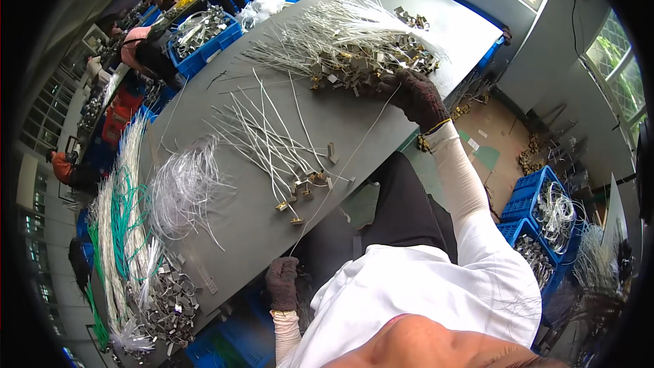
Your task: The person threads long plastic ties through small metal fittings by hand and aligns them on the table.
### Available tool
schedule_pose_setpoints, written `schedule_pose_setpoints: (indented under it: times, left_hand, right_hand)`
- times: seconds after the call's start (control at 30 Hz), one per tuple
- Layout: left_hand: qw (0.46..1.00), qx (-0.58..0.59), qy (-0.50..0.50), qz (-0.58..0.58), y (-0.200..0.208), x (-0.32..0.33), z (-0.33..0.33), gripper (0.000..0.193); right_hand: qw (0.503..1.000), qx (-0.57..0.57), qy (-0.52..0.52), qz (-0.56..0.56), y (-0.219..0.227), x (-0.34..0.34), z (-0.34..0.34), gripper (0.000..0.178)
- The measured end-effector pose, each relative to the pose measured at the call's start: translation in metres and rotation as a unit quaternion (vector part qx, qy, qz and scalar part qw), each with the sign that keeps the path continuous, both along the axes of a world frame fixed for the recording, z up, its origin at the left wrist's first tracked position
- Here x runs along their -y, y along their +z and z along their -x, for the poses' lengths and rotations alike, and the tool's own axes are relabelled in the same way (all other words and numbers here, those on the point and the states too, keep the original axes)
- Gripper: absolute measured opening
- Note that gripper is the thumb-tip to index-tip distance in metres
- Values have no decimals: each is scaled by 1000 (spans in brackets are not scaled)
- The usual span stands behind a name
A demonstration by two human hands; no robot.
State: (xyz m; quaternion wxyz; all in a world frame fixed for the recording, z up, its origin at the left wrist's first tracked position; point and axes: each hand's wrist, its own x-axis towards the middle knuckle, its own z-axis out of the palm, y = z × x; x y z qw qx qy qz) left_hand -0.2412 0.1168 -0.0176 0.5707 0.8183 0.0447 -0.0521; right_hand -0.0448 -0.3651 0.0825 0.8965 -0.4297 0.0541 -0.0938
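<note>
Both my hands wear dark brown knit gloves. My left hand (282, 282) is closed at the table's near edge, around the lower end of a thin wire (346, 163). The wire runs slantwise up to my right hand (417, 99), whose fingers are bent at the edge of a big heap of silvery wires (320, 31) with small metal blocks (371, 65) on their ends. Those fingertips are partly hidden against the blocks, but the wire reaches them. Between my hands lies a smaller, loose bunch of wires (269, 140) with brass-coloured and grey end pieces (304, 191).
A tangle of clear strands (187, 187) lies on the grey table (197, 105). Farther left are long white and green wire bundles (122, 225) and a heap of metal blocks (170, 307). Blue crates (528, 201) stand right. Other people (143, 48) work at the back left.
</note>
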Motion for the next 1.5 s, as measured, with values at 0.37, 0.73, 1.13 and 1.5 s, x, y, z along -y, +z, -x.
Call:
schedule_pose_setpoints:
  times: [0.37,0.73,1.13,1.5]
  left_hand:
    - [998,53,23,-24,-7,-11,-5,14]
    - [995,91,-38,-30,-6,4,-4,19]
    - [982,-56,-69,166,11,37,-13,26]
    - [967,173,-176,55,21,90,-34,39]
  right_hand:
    - [971,93,-11,219,-37,21,2,30]
    - [987,128,91,41,-64,-2,1,25]
    - [992,86,53,-77,21,-98,54,29]
    - [983,17,172,-55,-8,-187,96,20]
